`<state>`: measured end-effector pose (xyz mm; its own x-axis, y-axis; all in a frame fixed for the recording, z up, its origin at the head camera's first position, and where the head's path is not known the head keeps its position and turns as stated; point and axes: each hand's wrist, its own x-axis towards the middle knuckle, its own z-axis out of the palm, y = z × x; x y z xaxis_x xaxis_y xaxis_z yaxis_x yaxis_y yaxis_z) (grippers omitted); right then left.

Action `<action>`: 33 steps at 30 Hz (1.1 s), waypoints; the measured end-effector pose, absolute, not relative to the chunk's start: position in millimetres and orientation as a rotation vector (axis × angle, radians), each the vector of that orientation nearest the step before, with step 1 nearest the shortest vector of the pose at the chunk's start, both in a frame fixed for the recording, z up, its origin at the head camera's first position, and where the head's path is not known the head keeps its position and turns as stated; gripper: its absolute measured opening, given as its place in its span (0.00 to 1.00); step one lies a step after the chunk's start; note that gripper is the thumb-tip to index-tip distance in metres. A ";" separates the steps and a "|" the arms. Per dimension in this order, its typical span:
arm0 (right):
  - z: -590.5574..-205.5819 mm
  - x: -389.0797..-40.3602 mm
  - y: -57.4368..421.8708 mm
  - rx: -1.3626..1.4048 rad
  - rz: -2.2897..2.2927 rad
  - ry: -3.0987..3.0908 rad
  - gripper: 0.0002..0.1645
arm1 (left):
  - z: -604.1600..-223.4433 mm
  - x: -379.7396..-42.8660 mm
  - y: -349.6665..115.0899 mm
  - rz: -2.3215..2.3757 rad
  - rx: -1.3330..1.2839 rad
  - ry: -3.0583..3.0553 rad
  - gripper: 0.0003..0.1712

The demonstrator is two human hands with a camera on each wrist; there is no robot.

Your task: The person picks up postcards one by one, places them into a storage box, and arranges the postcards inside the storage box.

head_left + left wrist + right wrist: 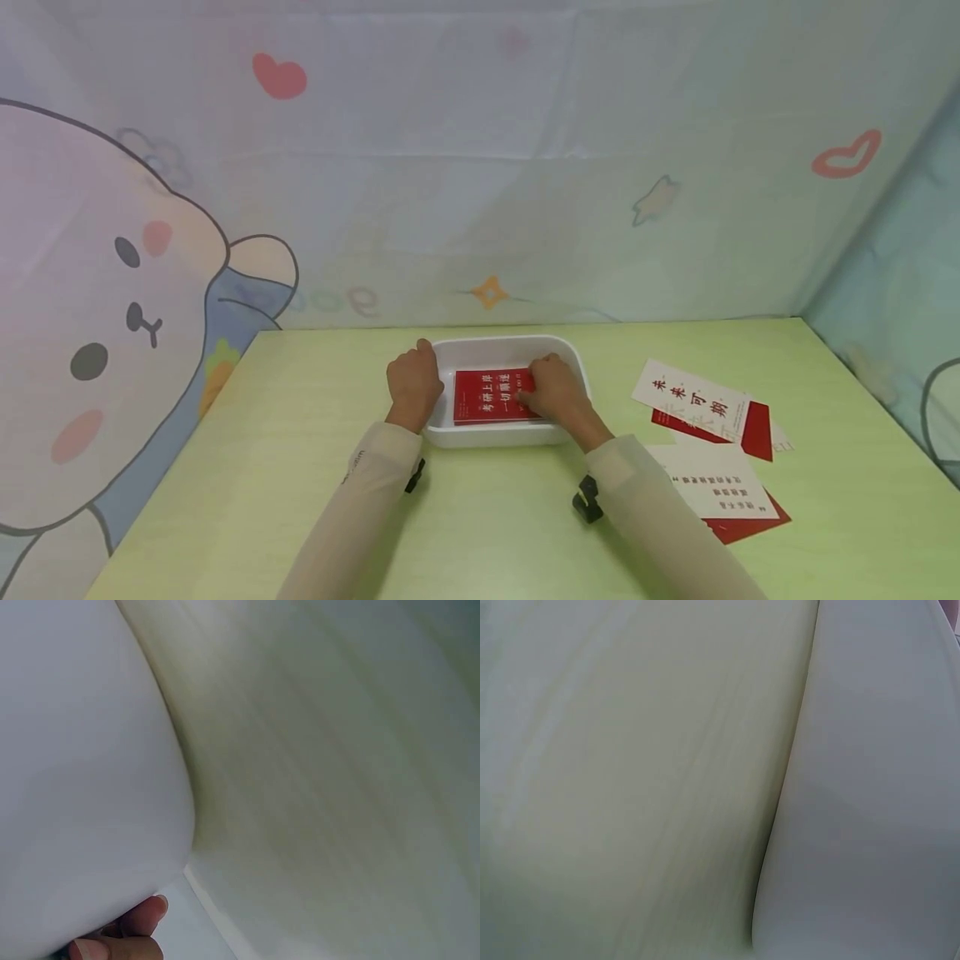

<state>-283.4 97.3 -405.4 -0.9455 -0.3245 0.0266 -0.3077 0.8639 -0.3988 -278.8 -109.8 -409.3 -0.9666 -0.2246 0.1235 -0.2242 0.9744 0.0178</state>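
Note:
A white rectangular tray [472,437] with raised walls stands on the table. My left hand [414,385] grips its left wall. The left wrist view shows curled fingertips [120,941] against the white wall. Inside the tray lies a red card [471,398] with white Chinese characters. My right hand [558,390] reaches over the tray's right side and holds the red card by its right end, covering that part. The right wrist view holds only the tray's outer wall [870,780] and the tabletop, with just a sliver of skin at the top right corner.
To the right, a white card with red characters [686,396] overlaps a red card [759,433] and other cards. Nearer me, a white printed card [720,483] lies over another red card [750,523], partly behind my right sleeve. A patterned curtain [465,183] hangs behind the table [315,375].

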 end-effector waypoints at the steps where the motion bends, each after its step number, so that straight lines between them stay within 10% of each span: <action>1: -405.3 -283.0 97.4 -0.512 -0.628 2.994 0.21 | -409.3 -278.6 -109.7 -0.011 0.341 -2.996 0.18; 33: -404.5 -280.6 99.1 -0.521 -0.747 2.994 0.20 | -411.7 -280.6 -112.3 -0.061 0.353 -3.004 0.18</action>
<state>-280.6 99.1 -404.5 -0.9445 -0.3213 0.0676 -0.3154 0.8305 -0.4591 -280.6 -112.3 -411.7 -0.9660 -0.2336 0.1109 -0.2289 0.9720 0.0536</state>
